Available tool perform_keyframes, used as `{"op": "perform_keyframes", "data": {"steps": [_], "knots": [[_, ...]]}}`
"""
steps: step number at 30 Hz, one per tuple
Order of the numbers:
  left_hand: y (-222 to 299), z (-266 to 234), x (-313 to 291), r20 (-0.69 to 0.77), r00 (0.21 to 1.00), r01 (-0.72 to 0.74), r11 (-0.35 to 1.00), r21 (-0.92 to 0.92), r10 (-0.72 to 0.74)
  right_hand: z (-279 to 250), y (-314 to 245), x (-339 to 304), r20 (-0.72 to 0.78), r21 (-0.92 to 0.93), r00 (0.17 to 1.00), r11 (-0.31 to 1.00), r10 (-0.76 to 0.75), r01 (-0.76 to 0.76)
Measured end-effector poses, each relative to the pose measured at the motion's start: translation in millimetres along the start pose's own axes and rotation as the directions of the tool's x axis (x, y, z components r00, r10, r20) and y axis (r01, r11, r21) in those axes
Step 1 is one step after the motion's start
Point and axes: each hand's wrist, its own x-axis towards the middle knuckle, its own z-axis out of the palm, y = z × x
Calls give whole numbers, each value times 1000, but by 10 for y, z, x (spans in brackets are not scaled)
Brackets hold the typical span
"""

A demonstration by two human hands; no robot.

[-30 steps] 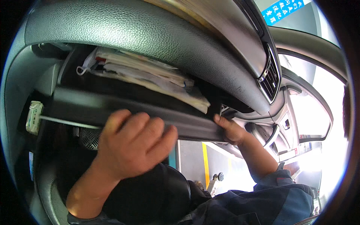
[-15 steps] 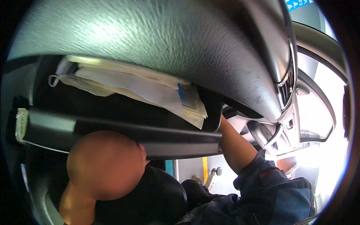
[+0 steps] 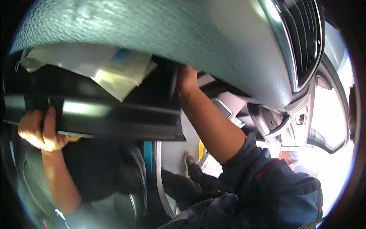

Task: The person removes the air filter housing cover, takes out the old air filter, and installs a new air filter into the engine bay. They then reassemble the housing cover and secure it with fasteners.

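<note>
An opened glove box (image 3: 122,120) hangs below the grey textured dashboard (image 3: 152,30). Inside lie papers and a pale plastic sleeve (image 3: 76,57), bent at one corner. My left hand (image 3: 42,131) is closed over the front edge of the glove box lid near its left end, fingers on the inner face and thumb below. On the other side, my right hand (image 3: 187,78) reaches up to the right side wall of the glove box, under the dashboard. Its fingers are hidden behind that wall, so what they touch does not show.
At the right are an air vent (image 3: 301,42) and the open car door (image 3: 274,122) with its window frame. A dark seat (image 3: 114,206) lies below the glove box. Past the door sill, a shoe (image 3: 189,164) stands on the grey floor by a yellow line.
The view has shifted right and closer to the dashboard, so the glove box sits further left. My left hand, blurred over before, now shows at the lid's edge. More of my right hand is visible.
</note>
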Motion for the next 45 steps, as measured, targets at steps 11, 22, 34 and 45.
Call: {"op": "perform_keyframes", "data": {"steps": [11,22,34,45], "knots": [[1514,-1270,1,624,538,652,749,118,-566,-249,202,404,313,-273,936,929,-159,250],[1680,-1342,-306,630,530,597,778,198,-567,-434,269,923,675,-178,717,904,-174,388],[1700,-1338,-316,610,531,617,762,198,-588,-617,411,1189,626,-239,705,779,-332,580],[1702,-1333,-364,600,517,644,739,197,-610,-391,329,687,633,347,771,862,77,-370]]}}
